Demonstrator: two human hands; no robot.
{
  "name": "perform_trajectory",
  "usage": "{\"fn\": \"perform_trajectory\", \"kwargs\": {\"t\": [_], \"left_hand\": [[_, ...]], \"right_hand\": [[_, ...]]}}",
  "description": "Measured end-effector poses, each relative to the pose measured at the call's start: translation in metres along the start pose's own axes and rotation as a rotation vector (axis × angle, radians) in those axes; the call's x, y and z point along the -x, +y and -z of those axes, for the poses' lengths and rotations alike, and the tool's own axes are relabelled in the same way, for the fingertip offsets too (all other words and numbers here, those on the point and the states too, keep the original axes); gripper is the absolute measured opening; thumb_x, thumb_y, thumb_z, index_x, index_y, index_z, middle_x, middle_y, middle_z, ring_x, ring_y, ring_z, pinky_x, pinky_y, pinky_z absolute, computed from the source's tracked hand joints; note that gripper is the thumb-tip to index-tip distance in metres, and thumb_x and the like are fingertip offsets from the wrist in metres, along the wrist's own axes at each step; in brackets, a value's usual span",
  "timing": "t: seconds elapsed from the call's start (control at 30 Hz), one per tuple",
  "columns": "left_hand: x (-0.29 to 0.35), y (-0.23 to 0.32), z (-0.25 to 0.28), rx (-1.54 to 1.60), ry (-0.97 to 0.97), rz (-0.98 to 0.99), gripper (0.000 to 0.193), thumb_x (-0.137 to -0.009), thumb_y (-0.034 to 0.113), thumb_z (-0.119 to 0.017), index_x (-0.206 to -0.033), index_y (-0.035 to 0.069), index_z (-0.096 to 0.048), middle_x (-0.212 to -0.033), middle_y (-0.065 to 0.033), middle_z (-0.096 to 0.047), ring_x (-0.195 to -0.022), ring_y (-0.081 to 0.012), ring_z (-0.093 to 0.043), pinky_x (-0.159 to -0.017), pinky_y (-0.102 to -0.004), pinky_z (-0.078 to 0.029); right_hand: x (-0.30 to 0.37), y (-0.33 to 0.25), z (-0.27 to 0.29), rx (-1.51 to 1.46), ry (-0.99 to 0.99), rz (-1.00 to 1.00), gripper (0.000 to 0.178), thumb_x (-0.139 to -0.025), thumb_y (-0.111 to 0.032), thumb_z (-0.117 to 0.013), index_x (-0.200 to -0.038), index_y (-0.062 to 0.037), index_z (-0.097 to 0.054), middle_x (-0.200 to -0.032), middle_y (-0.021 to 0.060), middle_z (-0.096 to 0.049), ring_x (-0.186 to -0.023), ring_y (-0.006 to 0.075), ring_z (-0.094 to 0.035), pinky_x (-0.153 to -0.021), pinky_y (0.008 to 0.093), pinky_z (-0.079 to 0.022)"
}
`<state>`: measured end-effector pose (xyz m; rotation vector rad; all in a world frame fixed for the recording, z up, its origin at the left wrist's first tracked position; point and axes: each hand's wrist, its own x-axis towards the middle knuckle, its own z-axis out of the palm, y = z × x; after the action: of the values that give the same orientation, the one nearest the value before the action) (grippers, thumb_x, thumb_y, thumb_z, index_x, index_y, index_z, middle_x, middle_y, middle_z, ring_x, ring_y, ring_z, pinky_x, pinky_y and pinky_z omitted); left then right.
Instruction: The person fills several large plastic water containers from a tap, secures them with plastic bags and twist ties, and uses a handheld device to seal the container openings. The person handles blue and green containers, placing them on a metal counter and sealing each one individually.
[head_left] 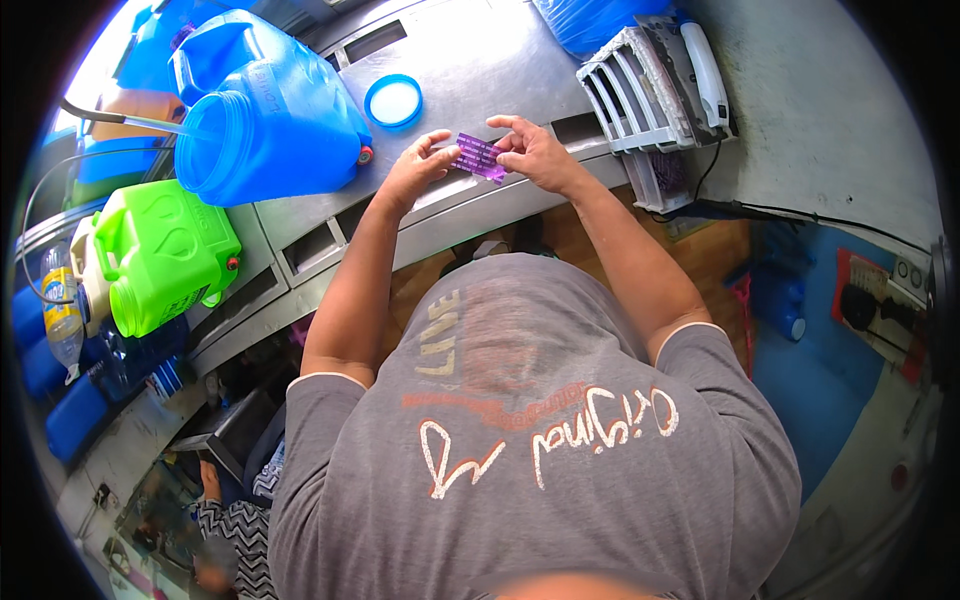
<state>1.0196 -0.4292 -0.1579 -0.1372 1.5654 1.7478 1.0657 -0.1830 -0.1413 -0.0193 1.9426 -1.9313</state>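
Between my two hands, just over the counter's front edge, is a small flat purple film piece (478,158) with rows of pale print. My left hand (422,168) pinches its left end between thumb and fingers. My right hand (538,157) grips the opposite end near the lower corner, with the index finger raised off it. A round blue lid (394,102) lies on the metal counter (470,60) beyond my left hand. Left of that hand, a large blue jug (270,110) rests on its side with a mouth facing left and a clear hose at it.
A bright green jug (170,250) stands at the left, near a yellow-labelled bottle (62,310). On the right, a white slatted holder (640,90) sits beside a white handheld appliance (704,75) with a black cord. Another person's patterned sleeve (235,530) shows at lower left.
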Motion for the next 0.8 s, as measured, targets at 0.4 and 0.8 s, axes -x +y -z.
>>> {"fn": "perform_trajectory", "kwargs": {"t": [0.4,0.8], "left_hand": [[0.002,-0.025,0.011,-0.33,-0.267,0.095,0.029,-0.089,0.013,-0.07,-0.115,0.001,-0.065,-0.103,-0.0018,-0.067,-0.096,-0.0118,-0.061,-0.091,-0.0292,-0.048],[0.012,-0.079,0.091,0.313,0.275,0.202,0.016,-0.095,0.022,-0.066,-0.108,0.014,-0.063,-0.095,0.0006,-0.071,-0.085,-0.012,-0.067,-0.077,-0.029,-0.052]], "right_hand": [[-0.033,-0.003,-0.023,0.6,-0.262,-0.134,0.03,-0.085,-0.017,-0.064,-0.114,-0.0143,-0.069,-0.099,0.0095,-0.072,-0.089,0.0218,-0.068,-0.085,0.0336,-0.053],[-0.104,0.076,-0.117,-0.041,0.145,-0.32,0.031,-0.085,-0.022,-0.077,-0.108,-0.0028,-0.067,-0.097,0.0066,-0.068,-0.087,0.011,-0.062,-0.079,0.0269,-0.05]]}}
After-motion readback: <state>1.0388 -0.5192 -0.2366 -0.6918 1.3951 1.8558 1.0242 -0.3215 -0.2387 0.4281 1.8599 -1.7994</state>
